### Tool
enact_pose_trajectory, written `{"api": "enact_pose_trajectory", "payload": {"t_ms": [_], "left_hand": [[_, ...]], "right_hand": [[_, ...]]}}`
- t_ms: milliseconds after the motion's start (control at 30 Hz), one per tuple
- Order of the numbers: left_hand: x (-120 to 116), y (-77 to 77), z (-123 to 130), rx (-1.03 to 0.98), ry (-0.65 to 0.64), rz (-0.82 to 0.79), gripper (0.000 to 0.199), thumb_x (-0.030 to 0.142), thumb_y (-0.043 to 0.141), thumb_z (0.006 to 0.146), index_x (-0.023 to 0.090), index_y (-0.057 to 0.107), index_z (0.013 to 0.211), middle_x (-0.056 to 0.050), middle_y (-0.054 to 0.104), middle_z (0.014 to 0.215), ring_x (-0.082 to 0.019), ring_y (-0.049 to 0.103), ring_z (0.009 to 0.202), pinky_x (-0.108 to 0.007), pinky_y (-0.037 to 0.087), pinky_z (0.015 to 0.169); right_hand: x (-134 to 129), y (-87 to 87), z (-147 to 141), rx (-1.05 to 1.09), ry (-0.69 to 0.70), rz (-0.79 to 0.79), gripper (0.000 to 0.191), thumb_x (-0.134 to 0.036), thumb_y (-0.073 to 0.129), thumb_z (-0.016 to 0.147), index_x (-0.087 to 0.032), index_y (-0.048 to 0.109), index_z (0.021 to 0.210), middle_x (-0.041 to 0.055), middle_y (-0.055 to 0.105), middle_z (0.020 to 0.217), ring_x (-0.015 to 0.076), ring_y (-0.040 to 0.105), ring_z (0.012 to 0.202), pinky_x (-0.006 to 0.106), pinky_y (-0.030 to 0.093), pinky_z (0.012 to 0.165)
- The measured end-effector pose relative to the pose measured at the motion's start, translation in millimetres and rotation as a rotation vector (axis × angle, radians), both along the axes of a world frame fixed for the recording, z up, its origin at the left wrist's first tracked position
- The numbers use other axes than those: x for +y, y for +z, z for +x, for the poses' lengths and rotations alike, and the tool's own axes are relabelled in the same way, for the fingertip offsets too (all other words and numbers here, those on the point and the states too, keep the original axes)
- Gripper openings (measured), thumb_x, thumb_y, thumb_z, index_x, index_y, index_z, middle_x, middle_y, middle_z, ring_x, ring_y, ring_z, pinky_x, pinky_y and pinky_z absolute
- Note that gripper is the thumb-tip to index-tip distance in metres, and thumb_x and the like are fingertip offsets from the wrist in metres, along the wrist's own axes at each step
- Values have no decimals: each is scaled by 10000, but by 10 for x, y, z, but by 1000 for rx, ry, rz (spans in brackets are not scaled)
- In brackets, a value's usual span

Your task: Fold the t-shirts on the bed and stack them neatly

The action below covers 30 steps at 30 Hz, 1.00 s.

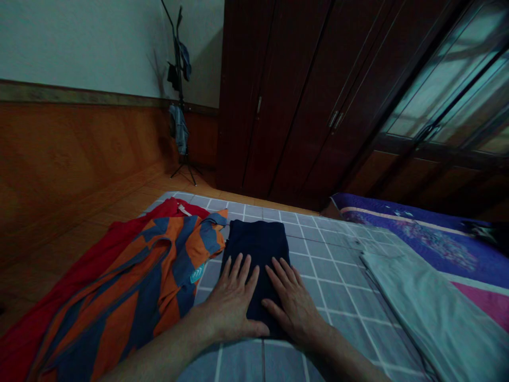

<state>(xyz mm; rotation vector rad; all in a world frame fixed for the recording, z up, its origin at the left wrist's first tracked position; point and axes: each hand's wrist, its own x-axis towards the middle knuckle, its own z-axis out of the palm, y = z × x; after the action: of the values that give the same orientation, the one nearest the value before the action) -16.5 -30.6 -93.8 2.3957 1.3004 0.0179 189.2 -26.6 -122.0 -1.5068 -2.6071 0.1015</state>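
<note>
A dark navy garment, folded into a narrow rectangle, lies on the grey checked bed sheet. Its exact kind cannot be made out. My left hand rests flat on its left side, fingers spread and thumb stretched toward the near edge. On the right side lies my right hand, palm down with fingers apart. Just left of the navy garment is an orange and blue striped shirt with a small teal label. Beneath and beyond that shirt a red garment shows.
Pale green folded cloth lies at the right of the bed. Past it is a purple flowered blanket. A dark wooden wardrobe stands behind the bed, with a coat rack holding clothes at its left. Glass-paned doors are far right.
</note>
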Motion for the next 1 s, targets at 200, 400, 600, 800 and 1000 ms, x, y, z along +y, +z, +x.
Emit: {"api": "enact_pose_trajectory", "payload": {"t_ms": [200, 400, 600, 800, 1000], "left_hand": [[0, 34, 5, -8, -1, -21, 1092, 671, 595, 695, 125, 86, 1492, -186, -112, 1515, -358, -153, 1387, -573, -19, 1117], [-16, 20, 7, -38, 8, -15, 1085, 664, 618, 681, 141, 118, 1490, -183, -100, 1519, -363, -149, 1389, -572, -31, 1115], [-18, -48, -4, -75, 7, 21, 1055, 690, 598, 688, 178, 143, 1491, -172, -58, 1538, -364, -104, 1404, -576, 7, 1117], [107, -126, -62, -145, 205, 233, 761, 575, 462, 857, 151, 286, 1464, -156, 162, 1551, -331, 138, 1418, -497, 175, 1130], [339, -198, -262, -82, 414, 407, 553, 329, 474, 881, 60, 427, 1362, -179, 492, 1322, -291, 453, 1237, -386, 360, 1043]], "right_hand": [[-61, -52, 99, 58, -68, 50, 697, -528, 465, 882, -161, 316, 1455, 120, 181, 1545, 302, 129, 1418, 499, 232, 1122], [-156, -227, 309, 90, -325, 96, 679, -495, 474, 874, -53, 417, 1386, 188, 324, 1481, 342, 216, 1390, 494, 260, 1110], [-236, -220, 273, 109, -343, 63, 631, -455, 489, 877, -49, 452, 1358, 191, 363, 1459, 355, 251, 1374, 516, 237, 1109], [-270, 166, 201, 150, -373, 11, 359, -341, 553, 838, -96, 627, 1089, 180, 553, 1247, 314, 473, 1181, 409, 366, 1001], [-231, 450, 179, 218, -530, -312, 218, -304, 550, 838, -162, 634, 981, 84, 676, 863, 216, 630, 826, 279, 406, 684]]}}
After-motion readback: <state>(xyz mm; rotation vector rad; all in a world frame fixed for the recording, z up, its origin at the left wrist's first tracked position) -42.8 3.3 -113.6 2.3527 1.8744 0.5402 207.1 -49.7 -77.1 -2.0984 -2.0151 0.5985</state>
